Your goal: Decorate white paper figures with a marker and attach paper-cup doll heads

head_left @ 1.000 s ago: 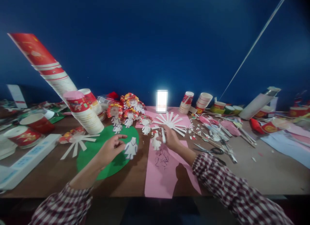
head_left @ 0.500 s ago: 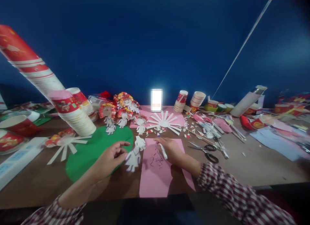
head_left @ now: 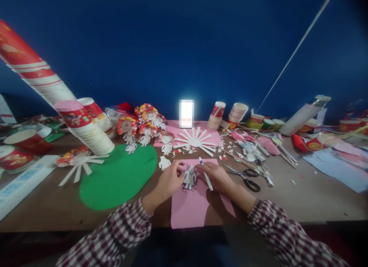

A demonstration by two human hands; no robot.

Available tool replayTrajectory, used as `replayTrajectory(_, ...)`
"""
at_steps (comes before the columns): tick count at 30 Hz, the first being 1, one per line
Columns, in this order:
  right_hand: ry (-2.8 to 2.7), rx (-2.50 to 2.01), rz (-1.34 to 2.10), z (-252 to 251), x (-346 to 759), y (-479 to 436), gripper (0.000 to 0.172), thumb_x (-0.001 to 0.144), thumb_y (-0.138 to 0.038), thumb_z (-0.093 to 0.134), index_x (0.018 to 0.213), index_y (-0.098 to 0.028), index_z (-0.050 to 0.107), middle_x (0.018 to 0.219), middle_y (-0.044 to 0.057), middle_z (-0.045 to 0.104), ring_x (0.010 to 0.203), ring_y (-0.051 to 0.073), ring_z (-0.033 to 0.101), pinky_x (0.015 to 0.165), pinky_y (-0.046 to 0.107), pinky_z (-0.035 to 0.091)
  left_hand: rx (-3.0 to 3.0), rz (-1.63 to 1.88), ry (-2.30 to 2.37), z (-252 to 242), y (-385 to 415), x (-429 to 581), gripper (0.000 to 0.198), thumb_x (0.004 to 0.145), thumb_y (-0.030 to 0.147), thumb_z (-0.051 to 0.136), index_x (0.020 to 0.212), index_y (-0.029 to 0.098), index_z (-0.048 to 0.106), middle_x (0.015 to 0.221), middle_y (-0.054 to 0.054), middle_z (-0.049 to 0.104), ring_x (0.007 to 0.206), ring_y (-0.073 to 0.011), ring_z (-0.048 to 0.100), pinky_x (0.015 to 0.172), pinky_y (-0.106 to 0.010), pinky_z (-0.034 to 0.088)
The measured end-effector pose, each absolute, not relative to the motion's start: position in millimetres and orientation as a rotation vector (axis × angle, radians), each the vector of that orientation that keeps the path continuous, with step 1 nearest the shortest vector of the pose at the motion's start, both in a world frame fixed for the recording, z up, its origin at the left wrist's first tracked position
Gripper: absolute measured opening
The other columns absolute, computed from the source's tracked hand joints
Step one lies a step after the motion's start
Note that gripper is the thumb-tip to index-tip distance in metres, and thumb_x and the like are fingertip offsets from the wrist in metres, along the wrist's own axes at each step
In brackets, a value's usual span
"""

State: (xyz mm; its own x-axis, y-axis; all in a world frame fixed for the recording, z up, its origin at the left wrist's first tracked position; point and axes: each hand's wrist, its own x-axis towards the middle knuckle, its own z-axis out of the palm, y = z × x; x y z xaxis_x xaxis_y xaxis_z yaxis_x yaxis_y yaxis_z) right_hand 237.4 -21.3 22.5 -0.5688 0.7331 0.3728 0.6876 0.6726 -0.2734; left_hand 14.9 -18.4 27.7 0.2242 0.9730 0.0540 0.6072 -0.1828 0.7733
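Note:
My left hand [head_left: 171, 177] is closed, its fingertips pinched at the left upper side of a white paper doll cutout [head_left: 189, 178]. The cutout is over a pink paper sheet [head_left: 186, 215] with dark scribbled lines near its middle. A white marker [head_left: 208, 181] sits in my right hand [head_left: 217, 177], slanting across the fingers. The right fingertips reach the cutout's other upper side; whether they press on it I cannot tell. Another white cutout [head_left: 165, 163] lies just beyond my left hand.
Left of my hands lies a green paper oval [head_left: 117, 182]. Scissors [head_left: 245, 177] are to the right. Behind stand several dolls with red-yellow headpieces [head_left: 146, 132], a white strip fan [head_left: 195, 140] and stacked paper cups [head_left: 237, 115]. A leaning cup stack [head_left: 86, 132] rises at left.
My left hand has moved right, onto the pink sheet, bringing a white doll cutout from beside it. My right hand has shifted slightly right, keeping the marker.

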Motion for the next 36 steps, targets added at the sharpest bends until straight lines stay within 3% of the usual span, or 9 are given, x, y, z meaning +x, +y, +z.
replayTrajectory(4,-2.41,-1.082,0.117,21,240,-20,0.026,0.09,-0.022,0.059,0.115,-0.016,0.06,0.101,0.013,0.069,0.09,0.024,0.067,0.078,0.035,0.055,2.017,0.661,1.574,28,-21,9,0.028,0.081,0.017,0.054,0.109,0.019,0.057,0.076,-0.003,0.065,0.072,-0.0203,0.062,0.068,-0.031,0.043)
replayTrajectory(8,-2.423,-1.066,0.122,22,241,-18,0.025,0.09,-0.022,0.059,0.114,-0.016,0.06,0.099,0.013,0.07,0.087,0.023,0.067,0.076,0.035,0.056,2.172,0.61,1.544,33,-27,0,0.019,0.086,0.017,0.052,0.104,0.018,0.058,0.095,-0.007,0.066,0.084,-0.0211,0.062,0.077,-0.033,0.044)
replayTrajectory(12,-2.457,-1.059,0.115,23,241,-16,0.026,0.088,-0.021,0.061,0.113,-0.015,0.061,0.097,0.014,0.07,0.089,0.025,0.067,0.077,0.036,0.056,2.369,0.542,1.342,39,-34,-7,0.012,0.087,0.014,0.052,0.094,0.018,0.06,0.095,-0.005,0.064,0.093,-0.0203,0.059,0.084,-0.033,0.043)
replayTrajectory(19,-2.46,-1.072,0.13,20,243,-10,0.029,0.087,-0.022,0.062,0.115,-0.016,0.061,0.097,0.014,0.07,0.088,0.025,0.068,0.075,0.035,0.057,2.816,0.462,0.86,39,-31,15,0.015,0.087,0.015,0.051,0.097,0.019,0.062,0.09,-0.005,0.063,0.085,-0.0199,0.057,0.075,-0.032,0.045)
replayTrajectory(25,-2.248,-1.116,0.395,33,242,-5,0.028,0.092,-0.017,0.051,0.117,-0.02,0.063,0.105,0.012,0.072,0.097,0.023,0.067,0.088,0.04,0.053,2.68,0.838,0.834,30,-19,15,0.019,0.085,0.013,0.047,0.097,0.017,0.061,0.086,-0.006,0.064,0.082,-0.0198,0.059,0.074,-0.033,0.048)
replayTrajectory(28,-1.851,-1.134,0.86,36,234,-8,0.03,0.095,-0.03,0.05,0.122,-0.021,0.06,0.09,0.007,0.072,0.084,0.019,0.068,0.067,0.029,0.057,2.382,1.047,1.03,28,-7,-2,0.019,0.088,0.013,0.045,0.097,0.017,0.06,0.09,-0.006,0.065,0.084,-0.0175,0.06,0.075,-0.031,0.048)
replayTrajectory(31,-1.457,-1.213,1.056,26,223,-8,0.034,0.091,-0.042,0.055,0.111,-0.016,0.066,0.07,0.001,0.064,0.058,0.012,0.06,0.046,0.02,0.048,2.345,1.034,1.052,29,0,-13,0.021,0.088,0.01,0.042,0.094,0.017,0.061,0.091,-0.005,0.065,0.089,-0.0173,0.059,0.081,-0.031,0.048)
replayTrajectory(33,-1.336,-1.257,1.042,17,217,-6,0.032,0.086,-0.042,0.062,0.098,-0.013,0.068,0.064,-0.001,0.06,0.051,0.009,0.053,0.046,0.02,0.046,2.459,0.915,0.909,29,-3,-12,0.023,0.086,0.008,0.042,0.095,0.017,0.061,0.093,-0.006,0.065,0.09,-0.0183,0.058,0.082,-0.033,0.048)
replayTrajectory(36,-1.388,-1.281,0.937,11,213,-4,0.021,0.085,-0.035,0.064,0.084,-0.014,0.067,0.067,0.0,0.062,0.058,0.011,0.056,0.055,0.024,0.049,2.639,0.684,0.775,27,-14,-5,0.025,0.084,0.01,0.045,0.1,0.016,0.063,0.094,-0.008,0.064,0.091,-0.022,0.056,0.082,-0.038,0.048)
